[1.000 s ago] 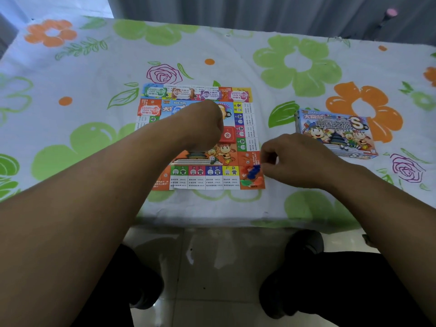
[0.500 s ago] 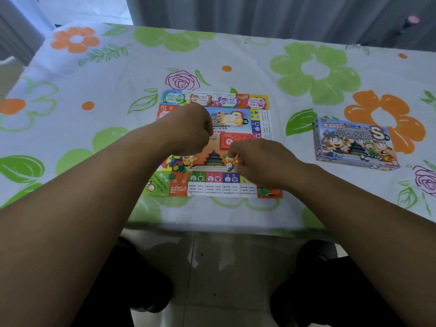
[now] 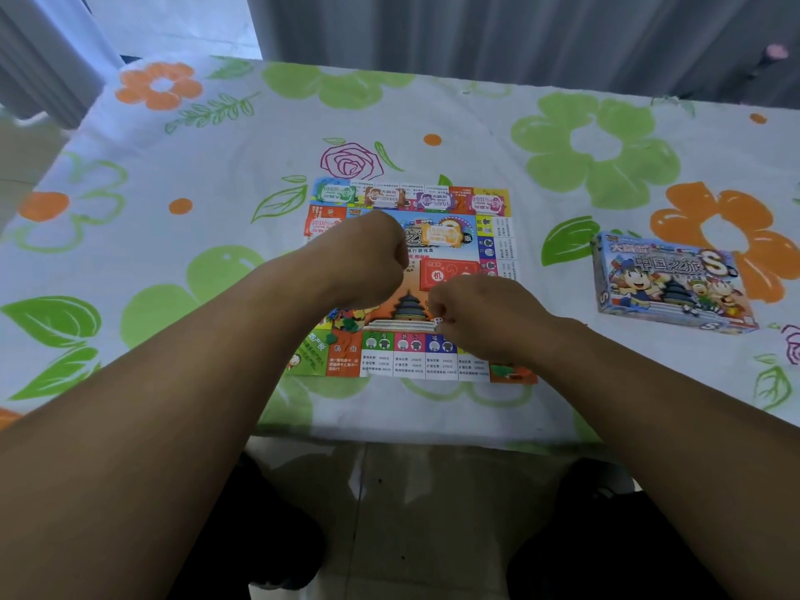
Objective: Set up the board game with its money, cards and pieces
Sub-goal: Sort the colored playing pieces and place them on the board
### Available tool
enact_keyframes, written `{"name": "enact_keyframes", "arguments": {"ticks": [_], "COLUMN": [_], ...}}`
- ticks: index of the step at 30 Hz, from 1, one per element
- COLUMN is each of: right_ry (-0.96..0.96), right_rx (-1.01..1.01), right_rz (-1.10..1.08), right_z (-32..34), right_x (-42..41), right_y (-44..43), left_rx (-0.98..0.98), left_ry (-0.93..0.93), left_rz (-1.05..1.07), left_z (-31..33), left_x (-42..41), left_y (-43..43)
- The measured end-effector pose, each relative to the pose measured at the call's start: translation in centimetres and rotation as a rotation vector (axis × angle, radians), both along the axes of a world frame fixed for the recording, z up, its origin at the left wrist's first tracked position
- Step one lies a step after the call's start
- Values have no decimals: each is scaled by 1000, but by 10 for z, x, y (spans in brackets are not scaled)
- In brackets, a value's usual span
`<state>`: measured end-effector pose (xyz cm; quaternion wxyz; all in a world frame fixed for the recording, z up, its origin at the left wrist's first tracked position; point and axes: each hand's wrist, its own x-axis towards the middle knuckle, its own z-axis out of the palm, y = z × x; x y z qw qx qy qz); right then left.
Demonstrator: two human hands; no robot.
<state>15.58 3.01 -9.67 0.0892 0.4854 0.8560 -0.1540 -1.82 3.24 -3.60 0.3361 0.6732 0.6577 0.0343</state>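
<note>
The right hand (image 3: 480, 313) has left the game board's (image 3: 407, 361) near right corner for its middle, fingers curled against a white die (image 3: 438, 321); whether they grasp it, I cannot tell. The left hand (image 3: 368, 262) stays clenched. Setup seems nearly complete.

Glossy printed board (image 3: 411, 365) on matt tablecloth (image 3: 216, 175)

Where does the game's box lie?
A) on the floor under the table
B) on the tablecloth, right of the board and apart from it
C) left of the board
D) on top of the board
B: the box lies flat on the flowered tablecloth, right of the board, with bare cloth showing between them.
</note>
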Motion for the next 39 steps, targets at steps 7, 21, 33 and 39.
{"name": "enact_keyframes", "arguments": {"ticks": [7,21,33,39], "right_ry": [33,152,69,53], "right_rx": [27,118,136,122], "right_rz": [-65,-343,-312,-322], "right_z": [10,-4,-13,-12], "right_x": [5,34,32,32], "right_y": [12,81,93,92], "left_rx": [-22,39,16,12], "left_ry": [-1,-83,-50,-40], "left_rz": [2,31,-2,-9], "left_z": [-1,3,-5,-6], "left_x": [-1,22,24,24], "left_y": [1,15,24,23]}}
